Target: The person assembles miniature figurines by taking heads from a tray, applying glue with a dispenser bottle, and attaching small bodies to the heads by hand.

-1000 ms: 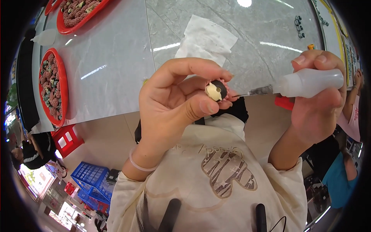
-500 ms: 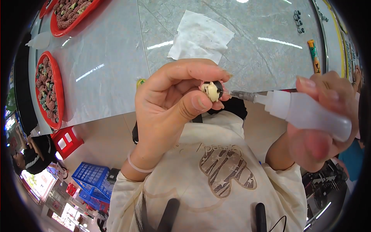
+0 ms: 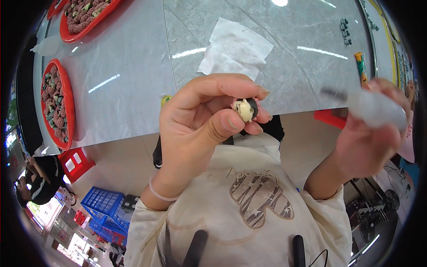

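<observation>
My left hand pinches a small figurine part between thumb and fingers, above the table's near edge. The part is cream, black and pink, and the fingers cover much of it. Off to the right, my right hand grips a translucent white squeeze bottle, blurred by motion. Its narrow dark needle tip points left toward the figurine part, well apart from it. Beyond my left hand a crumpled white tissue lies on the table.
Red trays of pink, cream and greenish small parts stand at the left of the grey table. Another squeeze bottle lies near them. At the right are a row of small dark pieces and an orange-green tube. Blue crates are on the floor.
The squeeze bottle has drawn back to the right, its needle tip leaving the figurine part. My left hand keeps its pinch and sits slightly more to the right and lower in view.
</observation>
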`<state>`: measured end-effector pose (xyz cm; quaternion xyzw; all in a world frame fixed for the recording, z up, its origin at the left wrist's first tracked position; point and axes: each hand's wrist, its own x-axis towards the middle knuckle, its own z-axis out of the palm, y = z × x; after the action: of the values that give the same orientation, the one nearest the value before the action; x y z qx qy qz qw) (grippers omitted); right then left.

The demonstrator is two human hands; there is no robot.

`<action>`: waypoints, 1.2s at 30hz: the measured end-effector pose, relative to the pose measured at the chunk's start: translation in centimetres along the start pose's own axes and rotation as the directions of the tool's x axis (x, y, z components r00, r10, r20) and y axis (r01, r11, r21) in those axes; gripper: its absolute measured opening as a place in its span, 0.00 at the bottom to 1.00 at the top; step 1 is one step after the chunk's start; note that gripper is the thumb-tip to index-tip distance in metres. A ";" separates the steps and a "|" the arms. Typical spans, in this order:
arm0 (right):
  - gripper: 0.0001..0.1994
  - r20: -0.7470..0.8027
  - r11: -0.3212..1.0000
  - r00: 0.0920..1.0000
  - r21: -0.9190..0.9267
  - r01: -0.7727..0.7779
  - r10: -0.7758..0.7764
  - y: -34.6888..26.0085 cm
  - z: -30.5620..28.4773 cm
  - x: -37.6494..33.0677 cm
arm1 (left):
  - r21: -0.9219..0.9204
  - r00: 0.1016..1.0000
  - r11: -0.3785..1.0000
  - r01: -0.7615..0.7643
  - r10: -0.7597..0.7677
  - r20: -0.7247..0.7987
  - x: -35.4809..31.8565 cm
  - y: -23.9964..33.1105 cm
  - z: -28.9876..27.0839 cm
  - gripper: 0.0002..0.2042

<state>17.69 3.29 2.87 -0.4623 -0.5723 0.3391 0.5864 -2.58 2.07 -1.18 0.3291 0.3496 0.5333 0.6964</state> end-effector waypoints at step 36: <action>0.08 0.199 0.912 0.942 0.263 -0.315 0.268 2.2 -1.9 0.3 | -0.145 0.989 0.985 0.095 -0.077 0.128 -0.1 0.5 0.7 0.11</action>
<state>19.93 4.03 1.06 -0.4228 -0.4853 0.5392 0.5430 -2.31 2.02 -0.35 0.2920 0.2788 0.5066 0.7618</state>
